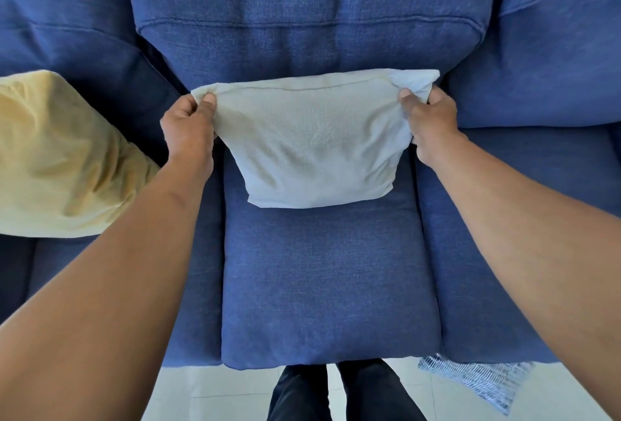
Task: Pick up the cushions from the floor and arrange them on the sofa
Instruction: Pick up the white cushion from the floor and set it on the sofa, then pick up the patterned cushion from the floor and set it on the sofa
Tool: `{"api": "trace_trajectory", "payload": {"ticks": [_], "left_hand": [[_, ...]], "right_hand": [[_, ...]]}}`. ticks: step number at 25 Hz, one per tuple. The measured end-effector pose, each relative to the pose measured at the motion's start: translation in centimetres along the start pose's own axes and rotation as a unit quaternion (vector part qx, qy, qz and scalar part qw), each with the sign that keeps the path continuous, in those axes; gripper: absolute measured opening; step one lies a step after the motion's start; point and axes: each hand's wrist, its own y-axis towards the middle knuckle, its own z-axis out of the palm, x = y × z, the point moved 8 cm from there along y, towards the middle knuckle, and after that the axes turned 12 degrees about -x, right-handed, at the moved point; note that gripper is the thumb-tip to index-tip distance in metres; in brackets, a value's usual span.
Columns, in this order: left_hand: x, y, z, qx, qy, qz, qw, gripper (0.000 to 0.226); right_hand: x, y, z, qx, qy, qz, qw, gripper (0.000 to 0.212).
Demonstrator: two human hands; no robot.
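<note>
Cushions are what I am arranging, and a pale grey cushion [316, 148] is the one in hand, standing upright on the middle seat of a blue sofa [329, 286]. Its lower edge rests on the seat; I judge its far face leans on the back pad, though I cannot see that contact. My left hand [188, 128] pinches its top left corner between thumb and fingers, closed on the fabric. My right hand [426, 115] pinches the top right corner the same way, also closed on it. Both bare forearms reach in from the near edge, one on each side of the seat.

To the left, a yellow cushion [60, 158] already lies slumped on the left seat, well apart from the grey one. Near right, on the white tiled floor, a blue-and-white patterned cushion [480, 383] pokes out by the sofa's front edge; I take it to be waiting its turn. My dark trouser legs [332, 393] stand at the near edge.

I judge the step in hand to be setting and squaring the grey cushion. Next calls for letting both corners go, checking it stays upright, then bending down to the right for the patterned one.
</note>
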Motion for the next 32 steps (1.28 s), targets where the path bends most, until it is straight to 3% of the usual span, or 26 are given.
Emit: {"api": "trace_trajectory", "payload": {"ticks": [3, 8, 13, 18, 22, 32], "left_hand": [[0.0, -0.7, -0.9, 0.005, 0.042, -0.016, 0.999, 0.007], [4.6, -4.8, -4.3, -0.002, 0.167, -0.033, 0.985, 0.018], [7.8, -13.3, -3.3, 0.123, 0.319, 0.051, 0.939, 0.022], [9.2, -21.9, 1.0, 0.275, 0.36, 0.154, 0.878, 0.029], [11.2, -28.5, 4.3, 0.365, 0.398, 0.196, 0.819, 0.05], [21.3, -54.4, 11.4, 0.522, 0.513, 0.352, 0.583, 0.07]], "right_hand": [[0.0, -1.0, -1.2, -0.001, -0.056, -0.002, 0.998, 0.036], [-1.1, -6.1, -4.7, -0.014, -0.11, -0.035, 0.993, 0.046], [-3.8, -12.7, -8.7, 0.01, -0.197, -0.057, 0.979, 0.045], [-9.6, -16.5, -13.6, 0.007, -0.286, -0.074, 0.955, 0.056], [-14.6, -18.7, -19.6, -0.018, -0.323, -0.06, 0.944, 0.062], [-30.4, -26.2, -44.2, -0.126, -0.307, 0.079, 0.94, 0.072]]}}
